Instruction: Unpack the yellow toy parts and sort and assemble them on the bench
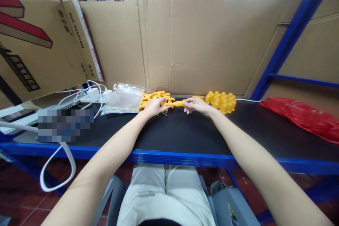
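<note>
- In the head view, the left hand and right hand pinch a yellow piece between them, over the far middle of the black tabletop.
- A clear plastic bag lies far left, contents indistinct.
- Both arms stretch forward, converging, fingers bent, beside a yellow pile.

A small workshop seems to be set up here. The black counter is held up by a blue metal frame, and it is walled in by brown cardboard. A big printed box is stood at the left. Yellow parts are piled on the counter, with white plugs and a red bag. The floor is covered with red tiles.
</note>
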`<action>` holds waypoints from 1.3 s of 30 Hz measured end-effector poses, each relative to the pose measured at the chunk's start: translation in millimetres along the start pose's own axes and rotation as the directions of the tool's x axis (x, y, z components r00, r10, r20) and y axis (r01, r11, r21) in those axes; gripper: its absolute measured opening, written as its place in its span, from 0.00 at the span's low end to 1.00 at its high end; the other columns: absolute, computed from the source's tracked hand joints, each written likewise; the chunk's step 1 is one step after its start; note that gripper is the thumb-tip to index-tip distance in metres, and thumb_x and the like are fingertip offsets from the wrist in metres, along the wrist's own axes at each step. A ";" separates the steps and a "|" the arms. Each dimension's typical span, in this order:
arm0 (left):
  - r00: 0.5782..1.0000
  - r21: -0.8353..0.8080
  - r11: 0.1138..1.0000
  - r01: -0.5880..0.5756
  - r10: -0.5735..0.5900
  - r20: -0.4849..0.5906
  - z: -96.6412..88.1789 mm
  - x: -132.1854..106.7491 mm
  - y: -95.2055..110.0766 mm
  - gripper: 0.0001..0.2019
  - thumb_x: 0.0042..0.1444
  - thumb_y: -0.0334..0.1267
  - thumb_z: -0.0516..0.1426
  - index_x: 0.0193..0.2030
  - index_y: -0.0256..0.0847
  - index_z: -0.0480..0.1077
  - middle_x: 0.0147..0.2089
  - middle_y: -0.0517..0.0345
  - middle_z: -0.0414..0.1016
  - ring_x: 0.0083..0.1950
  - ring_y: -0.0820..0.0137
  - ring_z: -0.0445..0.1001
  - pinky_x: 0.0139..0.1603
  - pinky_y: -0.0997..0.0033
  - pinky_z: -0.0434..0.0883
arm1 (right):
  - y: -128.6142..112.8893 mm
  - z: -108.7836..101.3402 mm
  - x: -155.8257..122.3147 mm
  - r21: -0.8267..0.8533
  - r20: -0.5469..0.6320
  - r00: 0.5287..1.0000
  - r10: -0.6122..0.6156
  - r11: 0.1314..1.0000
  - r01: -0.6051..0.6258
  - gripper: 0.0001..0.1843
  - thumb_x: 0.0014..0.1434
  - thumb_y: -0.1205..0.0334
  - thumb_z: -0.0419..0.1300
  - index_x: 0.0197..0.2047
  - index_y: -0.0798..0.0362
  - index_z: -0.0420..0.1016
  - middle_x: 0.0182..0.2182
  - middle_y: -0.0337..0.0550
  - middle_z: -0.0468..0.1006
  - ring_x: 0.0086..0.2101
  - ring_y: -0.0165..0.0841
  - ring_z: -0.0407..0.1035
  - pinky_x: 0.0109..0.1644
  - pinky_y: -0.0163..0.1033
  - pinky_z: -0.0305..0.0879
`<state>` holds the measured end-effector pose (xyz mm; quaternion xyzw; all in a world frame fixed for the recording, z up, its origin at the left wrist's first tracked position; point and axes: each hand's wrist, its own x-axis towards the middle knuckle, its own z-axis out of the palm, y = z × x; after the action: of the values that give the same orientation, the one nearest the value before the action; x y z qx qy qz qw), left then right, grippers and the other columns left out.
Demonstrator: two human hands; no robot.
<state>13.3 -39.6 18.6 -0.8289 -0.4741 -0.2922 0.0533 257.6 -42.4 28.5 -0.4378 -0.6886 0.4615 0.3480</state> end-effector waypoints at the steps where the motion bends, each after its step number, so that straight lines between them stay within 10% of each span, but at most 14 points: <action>1: 1.000 0.001 1.000 -0.001 0.001 0.002 -0.2 -0.1 0.4 0.18 0.54 0.54 0.55 0.42 0.41 0.71 0.33 0.55 0.76 0.36 0.65 0.74 0.37 0.69 0.66 | -0.1 0.3 0.0 0.004 0.002 1.000 0.000 1.000 0.000 0.17 0.55 0.52 0.63 0.39 0.58 0.69 0.24 0.43 0.77 0.22 0.27 0.70 0.26 0.31 0.66; 21: 1.000 0.011 1.000 -0.019 0.019 -0.015 0.7 0.4 0.3 0.17 0.54 0.54 0.55 0.40 0.42 0.71 0.31 0.56 0.76 0.35 0.66 0.73 0.35 0.69 0.65 | 5.4 7.2 5.1 0.163 -0.009 0.991 0.130 0.978 -0.127 0.22 0.60 0.45 0.54 0.38 0.59 0.70 0.29 0.52 0.80 0.20 0.28 0.71 0.25 0.31 0.69; 39: 1.000 0.003 1.000 -0.012 0.012 -0.024 3.3 1.4 -3.0 0.18 0.53 0.54 0.56 0.40 0.41 0.72 0.31 0.55 0.76 0.34 0.66 0.73 0.36 0.69 0.66 | 1.2 5.6 1.6 0.179 0.033 0.995 0.092 0.979 -0.096 0.11 0.62 0.58 0.56 0.42 0.57 0.68 0.33 0.49 0.80 0.25 0.27 0.72 0.31 0.31 0.70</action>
<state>12.8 -35.6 16.0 -0.8280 -0.4690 -0.3010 0.0620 252.3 -42.6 25.6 -0.4309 -0.6269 0.5431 0.3555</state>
